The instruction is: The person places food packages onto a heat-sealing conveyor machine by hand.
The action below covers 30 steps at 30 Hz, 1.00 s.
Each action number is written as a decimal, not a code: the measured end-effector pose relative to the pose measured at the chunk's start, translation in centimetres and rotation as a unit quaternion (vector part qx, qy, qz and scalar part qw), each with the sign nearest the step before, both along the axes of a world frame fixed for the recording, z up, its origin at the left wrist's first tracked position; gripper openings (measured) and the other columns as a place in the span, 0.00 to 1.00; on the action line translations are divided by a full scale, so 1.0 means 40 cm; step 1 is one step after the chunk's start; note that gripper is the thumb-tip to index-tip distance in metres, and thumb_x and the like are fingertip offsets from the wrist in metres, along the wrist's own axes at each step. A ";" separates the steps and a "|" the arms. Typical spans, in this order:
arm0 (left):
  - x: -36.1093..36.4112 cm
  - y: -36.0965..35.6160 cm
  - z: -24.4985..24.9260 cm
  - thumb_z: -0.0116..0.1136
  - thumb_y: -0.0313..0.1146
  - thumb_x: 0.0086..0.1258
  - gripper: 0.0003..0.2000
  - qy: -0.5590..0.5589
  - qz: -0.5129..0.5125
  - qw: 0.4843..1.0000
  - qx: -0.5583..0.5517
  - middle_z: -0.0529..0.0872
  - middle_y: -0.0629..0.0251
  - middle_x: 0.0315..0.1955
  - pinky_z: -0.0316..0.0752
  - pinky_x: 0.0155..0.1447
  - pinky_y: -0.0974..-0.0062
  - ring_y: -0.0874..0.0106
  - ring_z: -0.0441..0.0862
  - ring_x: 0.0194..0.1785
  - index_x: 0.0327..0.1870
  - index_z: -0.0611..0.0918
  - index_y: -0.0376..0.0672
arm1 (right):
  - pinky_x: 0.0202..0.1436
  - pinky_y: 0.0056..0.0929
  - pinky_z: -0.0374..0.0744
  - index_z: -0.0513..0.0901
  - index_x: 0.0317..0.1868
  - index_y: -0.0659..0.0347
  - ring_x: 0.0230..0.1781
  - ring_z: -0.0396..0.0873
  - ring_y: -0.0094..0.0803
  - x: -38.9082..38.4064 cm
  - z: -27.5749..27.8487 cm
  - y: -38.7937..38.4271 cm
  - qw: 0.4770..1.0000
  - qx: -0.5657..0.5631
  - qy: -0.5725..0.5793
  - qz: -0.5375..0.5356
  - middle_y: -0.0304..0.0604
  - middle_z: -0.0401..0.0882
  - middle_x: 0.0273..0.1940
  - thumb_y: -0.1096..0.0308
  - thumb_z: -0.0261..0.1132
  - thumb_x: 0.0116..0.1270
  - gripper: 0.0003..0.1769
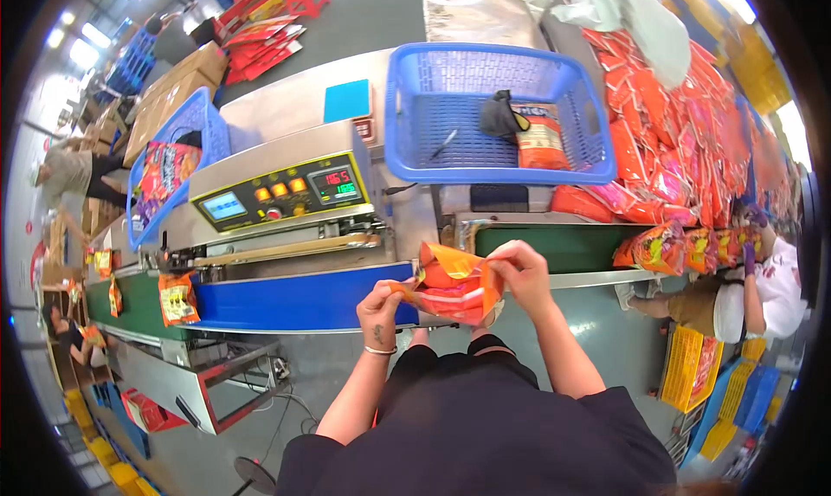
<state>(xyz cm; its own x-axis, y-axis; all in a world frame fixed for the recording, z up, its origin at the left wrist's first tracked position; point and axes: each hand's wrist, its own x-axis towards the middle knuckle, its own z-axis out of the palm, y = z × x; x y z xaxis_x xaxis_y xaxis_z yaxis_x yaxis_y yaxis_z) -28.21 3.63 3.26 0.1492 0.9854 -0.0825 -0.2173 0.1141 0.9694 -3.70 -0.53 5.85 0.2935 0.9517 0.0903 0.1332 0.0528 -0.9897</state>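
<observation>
Between my two hands is an orange snack bag point(452, 299), its top pulled apart so that red packets show inside. My left hand point(379, 307) pinches the bag's left edge, with a bracelet on that wrist. The opposite edge is gripped by my right hand point(522, 271). Just beyond the bag runs a blue conveyor belt point(294, 299), which feeds past a band sealing machine point(281, 193) with lit digital displays. Another orange bag point(178, 299) stands upright at the belt's left end.
A blue plastic basket point(500, 177) behind the belt holds an orange bag, a dark cloth item and a pen. Red packets point(658, 132) are heaped at right. Several filled bags point(655, 248) line the green belt point(554, 248) near a co-worker point(762, 284). A second blue basket point(203, 141) stands left.
</observation>
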 end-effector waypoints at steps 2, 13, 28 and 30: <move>-0.045 0.025 -0.003 0.59 0.23 0.62 0.02 0.009 0.048 0.997 -0.053 0.80 0.67 0.27 0.67 0.38 0.82 0.79 0.73 0.31 0.31 0.82 0.34 | 0.31 0.17 0.72 0.74 0.31 0.62 0.30 0.74 0.17 0.001 0.036 0.035 0.995 -0.060 0.050 -0.058 0.34 0.76 0.29 0.78 0.61 0.63 0.05; -0.014 0.193 -0.277 0.69 0.27 0.50 0.08 0.013 0.161 0.945 -0.283 0.82 0.68 0.20 0.61 0.23 0.83 0.80 0.71 0.20 0.30 0.85 0.33 | 0.28 0.29 0.72 0.73 0.29 0.63 0.22 0.73 0.26 0.057 -0.334 0.155 0.953 -0.146 -0.161 -0.210 0.39 0.75 0.21 0.66 0.65 0.62 0.11; -0.495 0.317 -0.284 0.55 0.28 0.67 0.06 0.311 0.276 0.908 0.055 0.81 0.62 0.35 0.73 0.48 0.76 0.74 0.76 0.40 0.40 0.80 0.37 | 0.44 0.28 0.78 0.82 0.42 0.62 0.40 0.81 0.28 -0.102 -0.202 0.239 0.998 -0.036 0.049 -0.021 0.42 0.83 0.38 0.71 0.62 0.62 0.09; -0.290 0.258 -0.127 0.55 0.25 0.67 0.06 0.230 0.276 0.922 0.142 0.81 0.62 0.39 0.74 0.51 0.74 0.72 0.77 0.44 0.43 0.79 0.38 | 0.49 0.31 0.76 0.82 0.40 0.61 0.43 0.79 0.37 0.077 -0.046 0.131 0.978 0.001 -0.128 -0.167 0.45 0.81 0.39 0.72 0.59 0.64 0.07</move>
<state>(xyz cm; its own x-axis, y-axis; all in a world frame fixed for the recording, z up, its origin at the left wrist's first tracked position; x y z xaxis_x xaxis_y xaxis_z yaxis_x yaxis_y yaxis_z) -39.80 13.96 -1.81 -0.3685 0.8919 0.2621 0.2761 -0.1642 0.9470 -0.62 4.70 4.01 0.5552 0.8066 0.2030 0.3870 -0.0345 -0.9214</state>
